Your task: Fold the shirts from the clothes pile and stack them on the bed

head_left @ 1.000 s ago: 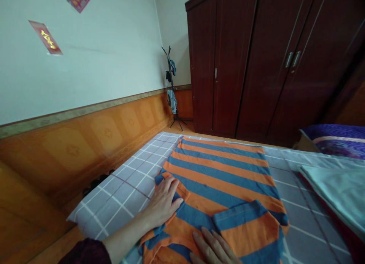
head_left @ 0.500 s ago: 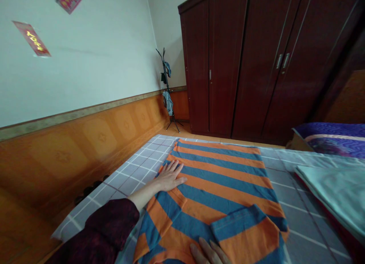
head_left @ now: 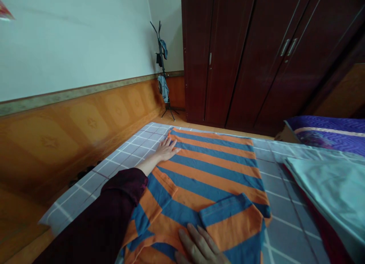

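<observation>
An orange and blue striped T-shirt lies spread on a grey checked bedsheet, its collar toward me and its hem at the far side. Both short sleeves lie folded inward over the body. My left hand rests flat on the shirt's left edge near the far hem, fingers apart. Near the collar, my right hand lies on the fabric beside the right sleeve, its fingers stretched out; the bottom of the view cuts it off. Neither hand grips the cloth.
Pale green folded cloth lies on the right of the bed, over something dark red. Beyond stand a dark wooden wardrobe and a coat rack. A purple quilted cover is at the far right. Orange wall panelling runs along the left.
My left hand has slid farther along the shirt's left edge toward the far hem. The right hand shows more of itself near the collar. The camera has tilted down.
</observation>
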A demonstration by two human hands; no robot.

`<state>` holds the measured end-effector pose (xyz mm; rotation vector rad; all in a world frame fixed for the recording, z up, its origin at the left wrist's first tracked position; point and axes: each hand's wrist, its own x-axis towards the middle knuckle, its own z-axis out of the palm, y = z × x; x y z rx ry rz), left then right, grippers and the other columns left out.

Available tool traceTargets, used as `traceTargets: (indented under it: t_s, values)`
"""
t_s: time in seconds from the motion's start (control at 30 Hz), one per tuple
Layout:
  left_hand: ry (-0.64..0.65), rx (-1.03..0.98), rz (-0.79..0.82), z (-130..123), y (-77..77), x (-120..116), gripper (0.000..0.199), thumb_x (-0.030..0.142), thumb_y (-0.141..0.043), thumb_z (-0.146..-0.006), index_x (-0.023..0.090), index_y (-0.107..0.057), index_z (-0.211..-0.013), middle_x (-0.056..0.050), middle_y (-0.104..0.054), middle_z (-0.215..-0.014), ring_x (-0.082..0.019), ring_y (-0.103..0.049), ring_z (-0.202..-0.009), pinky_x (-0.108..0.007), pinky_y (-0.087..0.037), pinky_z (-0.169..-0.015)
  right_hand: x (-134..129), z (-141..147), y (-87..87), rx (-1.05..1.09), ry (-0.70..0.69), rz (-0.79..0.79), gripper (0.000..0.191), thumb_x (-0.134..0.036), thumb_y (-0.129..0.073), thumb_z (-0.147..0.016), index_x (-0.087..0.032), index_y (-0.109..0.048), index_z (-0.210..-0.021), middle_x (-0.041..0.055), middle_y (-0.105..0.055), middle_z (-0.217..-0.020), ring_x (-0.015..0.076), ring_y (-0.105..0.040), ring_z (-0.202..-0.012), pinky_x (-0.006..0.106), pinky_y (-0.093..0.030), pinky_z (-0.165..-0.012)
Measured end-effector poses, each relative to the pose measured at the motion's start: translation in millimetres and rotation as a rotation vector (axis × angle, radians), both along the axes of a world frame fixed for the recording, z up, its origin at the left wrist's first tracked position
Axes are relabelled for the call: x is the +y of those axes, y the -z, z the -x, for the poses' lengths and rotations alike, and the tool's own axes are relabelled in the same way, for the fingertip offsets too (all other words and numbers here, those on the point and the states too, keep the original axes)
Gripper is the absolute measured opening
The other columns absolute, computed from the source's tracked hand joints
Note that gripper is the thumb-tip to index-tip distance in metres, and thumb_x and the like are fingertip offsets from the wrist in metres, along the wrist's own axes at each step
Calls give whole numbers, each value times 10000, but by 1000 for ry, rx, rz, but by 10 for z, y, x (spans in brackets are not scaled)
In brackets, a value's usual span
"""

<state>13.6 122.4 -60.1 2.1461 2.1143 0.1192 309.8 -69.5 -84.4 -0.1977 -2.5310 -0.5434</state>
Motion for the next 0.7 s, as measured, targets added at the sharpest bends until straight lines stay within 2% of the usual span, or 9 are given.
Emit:
traceTargets:
  t_s: [0.13, 0.23, 0.33, 0.4, 0.47, 0.53, 0.6, 0.7]
  values:
    - [12, -31, -8, -9, -94, -83, 672, 562, -306, -921, 154, -239, -1451, -177, -163, -1535, -336, -107, -1413, -559, -138, -1087, -84, -46, -214, -88, 9, 201, 338, -282, -469, -938, -239, -529, -1268, 54, -599, -1258, 221, -578, -1130, 323, -521, -901]
    - [57, -59, -43, -50, -262, -347, 633, 479, -350, -929, 127, -246, -1445, -156, -234, -1521, -290, -164, -1409, -477, -143, -1119, -166, -84, -356, -213, -6, 427, 452, -426, -462, -923, -190, -506, -1306, 125, -517, -1340, 281, -494, -1221, 381, -492, -945]
    - [177, -128, -86, -123, -456, -884, 620, 416, -418, -920, 145, -244, -1450, -95, -300, -1506, -206, -253, -1385, -348, -198, -1130, -229, -111, -461, -282, 8, 679, 586, -525, -414, -911, -166, -437, -1374, 161, -366, -1446, 319, -327, -1332, 467, -378, -1044]
    - [307, -223, -117, -182, -556, -1368, 560, 385, -449, -921, 174, -319, -1423, -72, -404, -1451, -191, -373, -1323, -328, -282, -1101, -252, -107, -504, -325, 27, 789, 587, -482, -424, -915, -171, -384, -1411, 156, -281, -1489, 323, -233, -1370, 502, -295, -1085]
    - [418, -260, -88, -233, -615, -1883, 451, 347, -474, -922, 214, -439, -1352, -51, -521, -1355, -191, -467, -1250, -346, -345, -1068, -262, -85, -528, -374, 24, 847, 607, -452, -460, -901, -160, -362, -1424, 164, -258, -1498, 335, -199, -1379, 524, -257, -1095]
    - [531, -247, -36, -262, -631, -2356, 383, 323, -529, -903, 207, -534, -1269, -72, -574, -1291, -211, -504, -1215, -376, -373, -1055, -264, -59, -535, -401, 25, 880, 623, -437, -495, -882, -146, -371, -1419, 177, -264, -1494, 347, -194, -1379, 534, -243, -1096]
    - [589, -212, -10, -263, -620, -2732, 398, 339, -612, -855, 193, -574, -1223, -100, -575, -1281, -239, -509, -1206, -402, -395, -1044, -267, -39, -531, -393, 29, 898, 623, -427, -514, -872, -147, -383, -1413, 176, -270, -1493, 346, -188, -1382, 535, -230, -1101]
    - [583, -136, -10, -233, -584, -3083, 502, 311, -689, -785, 183, -547, -1249, -123, -502, -1353, -278, -444, -1264, -458, -379, -1062, -279, -34, -542, -385, 34, 903, 632, -423, -516, -871, -153, -367, -1422, 164, -242, -1507, 335, -160, -1392, 529, -220, -1107]
